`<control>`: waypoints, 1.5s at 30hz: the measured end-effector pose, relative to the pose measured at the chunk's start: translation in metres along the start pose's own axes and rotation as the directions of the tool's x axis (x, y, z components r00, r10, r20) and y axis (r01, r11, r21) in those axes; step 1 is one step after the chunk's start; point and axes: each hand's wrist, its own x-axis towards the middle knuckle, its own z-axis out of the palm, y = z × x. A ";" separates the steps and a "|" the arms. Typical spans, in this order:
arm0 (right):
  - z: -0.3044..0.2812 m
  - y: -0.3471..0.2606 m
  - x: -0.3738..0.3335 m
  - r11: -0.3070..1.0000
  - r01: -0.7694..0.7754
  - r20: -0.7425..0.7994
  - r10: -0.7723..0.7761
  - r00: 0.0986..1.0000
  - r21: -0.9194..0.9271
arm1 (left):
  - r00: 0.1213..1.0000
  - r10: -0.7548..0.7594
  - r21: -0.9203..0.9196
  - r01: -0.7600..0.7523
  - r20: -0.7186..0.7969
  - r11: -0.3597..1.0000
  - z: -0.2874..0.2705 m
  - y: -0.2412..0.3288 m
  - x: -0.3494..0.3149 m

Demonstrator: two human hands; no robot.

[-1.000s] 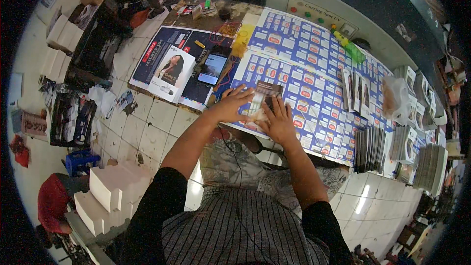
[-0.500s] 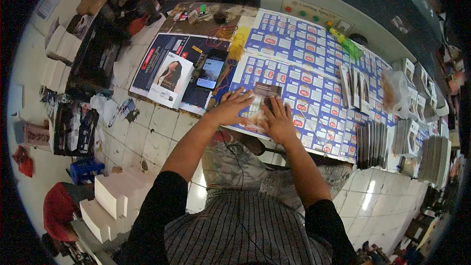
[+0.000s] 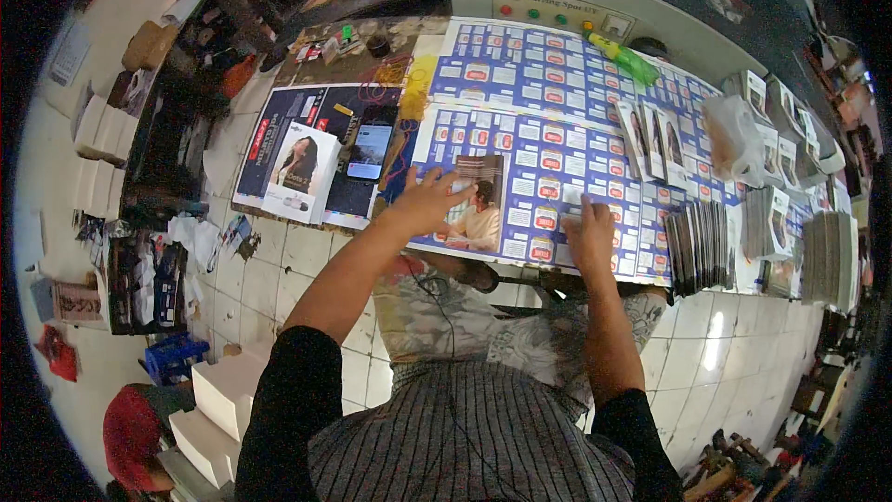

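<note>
My left hand (image 3: 426, 205) lies with spread fingers on the left edge of a flat printed piece of card or paper (image 3: 481, 219), which shows a person and has a brown top end. It rests on a blue-and-white printed sheet (image 3: 520, 139) that covers the table. Off to the right of the card, my right hand (image 3: 591, 231) is over the sheet, its fingers slightly bent and apart, holding nothing that I can see.
Several printed pieces (image 3: 650, 139) and upright rows of them (image 3: 701, 246) stand at the right, near a clear plastic bag (image 3: 734, 139). A green bottle (image 3: 632, 63) lies at the back. To the left are a phone (image 3: 370, 151) and a white stack with a printed portrait (image 3: 302, 175).
My right hand has lifted off the printed card and moved right, uncovering its picture. My left hand stays on the card's left side. The whole view has shifted slightly.
</note>
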 end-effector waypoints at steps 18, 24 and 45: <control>0.036 -0.049 0.106 0.944 0.307 -0.019 -0.307 0.951 0.123 | 0.979 -0.099 -0.045 0.109 0.178 0.993 -0.015 0.012 0.012; 0.026 -0.051 0.122 0.944 0.306 0.016 -0.310 0.951 0.125 | 0.974 -0.116 -0.033 0.124 0.194 0.992 -0.016 0.013 0.013; -0.025 -0.020 0.035 0.901 0.433 0.171 -0.433 0.885 0.041 | 0.996 -0.062 -0.119 0.070 0.069 0.990 0.001 -0.001 -0.005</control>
